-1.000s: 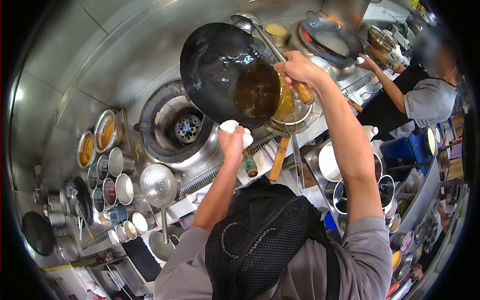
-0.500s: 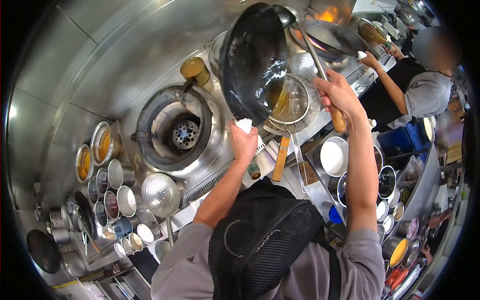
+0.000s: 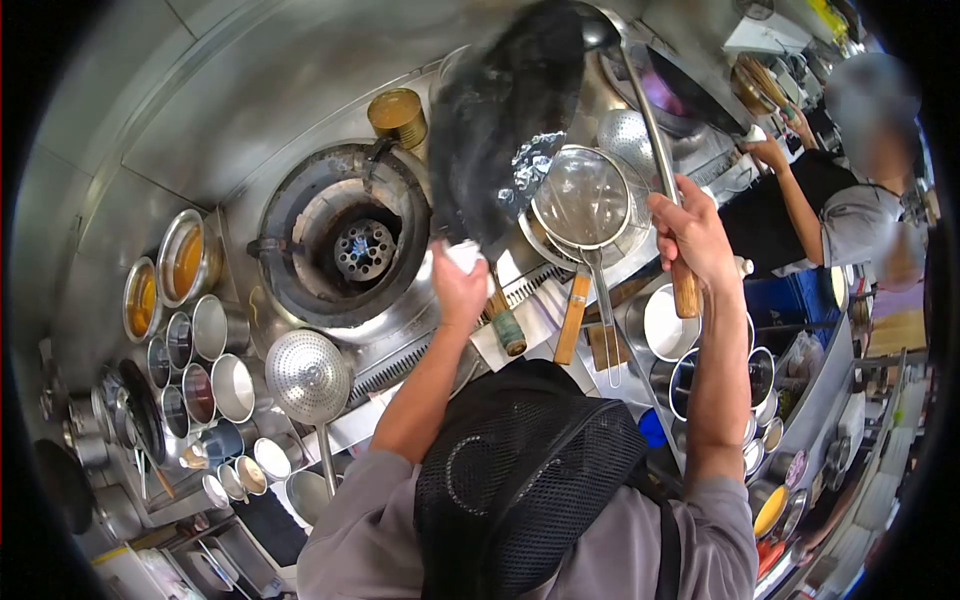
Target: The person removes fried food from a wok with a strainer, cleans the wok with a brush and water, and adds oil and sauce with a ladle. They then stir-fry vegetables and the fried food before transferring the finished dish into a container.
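My left hand (image 3: 461,292) is closed around a folded white cloth (image 3: 464,256) at the near edge of a black wok (image 3: 500,140). The wok is steeply tilted, blurred by motion, and wet and shiny on its lower inside. In my right hand (image 3: 697,232) is the wooden handle of a long ladle (image 3: 650,115), whose bowl (image 3: 596,28) is up beside the wok's far rim. Just right of the wok, a fine mesh strainer (image 3: 583,200) rests over a container that is mostly hidden. Left of the wok, the burner (image 3: 340,235) has a small blue flame inside.
A perforated skimmer (image 3: 308,377) lies near the burner. Behind it stands an open tin can (image 3: 398,117). Several metal pots (image 3: 233,388) and bowls of orange liquid (image 3: 190,265) line the left side. At right, a co-worker (image 3: 850,210) handles another wok (image 3: 690,90).
The wok has swung left toward the burner with my left hand. The yellowish liquid that ran from its lip into the strainer no longer shows. Flames by the co-worker's wok are gone from view.
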`<state>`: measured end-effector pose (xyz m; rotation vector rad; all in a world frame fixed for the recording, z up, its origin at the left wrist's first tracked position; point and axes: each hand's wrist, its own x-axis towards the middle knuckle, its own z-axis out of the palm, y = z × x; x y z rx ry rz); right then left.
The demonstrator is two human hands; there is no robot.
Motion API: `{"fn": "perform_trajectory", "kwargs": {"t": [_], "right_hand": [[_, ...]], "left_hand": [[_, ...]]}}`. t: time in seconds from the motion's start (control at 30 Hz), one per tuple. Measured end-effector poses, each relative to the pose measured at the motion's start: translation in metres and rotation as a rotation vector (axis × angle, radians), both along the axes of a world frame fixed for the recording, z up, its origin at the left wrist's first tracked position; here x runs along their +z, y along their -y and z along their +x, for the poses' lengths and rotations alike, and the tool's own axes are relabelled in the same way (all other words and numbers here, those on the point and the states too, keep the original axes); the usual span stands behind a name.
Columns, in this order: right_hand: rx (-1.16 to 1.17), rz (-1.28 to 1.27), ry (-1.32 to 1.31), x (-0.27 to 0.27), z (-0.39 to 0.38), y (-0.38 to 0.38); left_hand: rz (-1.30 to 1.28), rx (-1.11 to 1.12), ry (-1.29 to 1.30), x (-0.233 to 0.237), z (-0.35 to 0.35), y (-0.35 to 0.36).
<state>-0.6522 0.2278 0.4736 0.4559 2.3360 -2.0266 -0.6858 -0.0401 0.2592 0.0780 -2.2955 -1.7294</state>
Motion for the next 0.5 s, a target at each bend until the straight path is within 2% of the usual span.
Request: {"fn": "perform_trajectory", "kwargs": {"t": [0.07,0.13,0.2,0.27,0.37,0.43,0.47,0.5], "right_hand": [[0.105,-0.269,-0.063,-0.016,-0.026,0.002],[0.106,-0.421,-0.101,-0.057,-0.066,0.007],[0.106,0.033,-0.1,-0.107,-0.114,0.01],[0.092,0.574,-0.227,-0.144,-0.155,0.01],[0.095,0.5,-0.175,-0.165,-0.201,0.026],[0.097,0.609,-0.077,-0.174,-0.233,0.031],[0.098,0.664,-0.028,-0.18,-0.249,0.036],[0.109,0.663,-0.048,-0.206,-0.271,0.032]], "left_hand": [[0.19,0.11,0.012,0.011,0.006,0.025],[0.565,0.123,0.083,-0.008,0.008,0.056],[0.804,0.132,0.155,-0.014,0.021,0.086],[0.851,0.271,0.244,-0.019,0.038,0.107],[0.907,0.318,0.258,-0.045,0.065,0.136],[0.98,0.358,0.296,-0.042,0.078,0.145],[1.027,0.383,0.286,-0.058,0.082,0.152],[1.039,0.394,0.295,-0.065,0.087,0.155]]}}
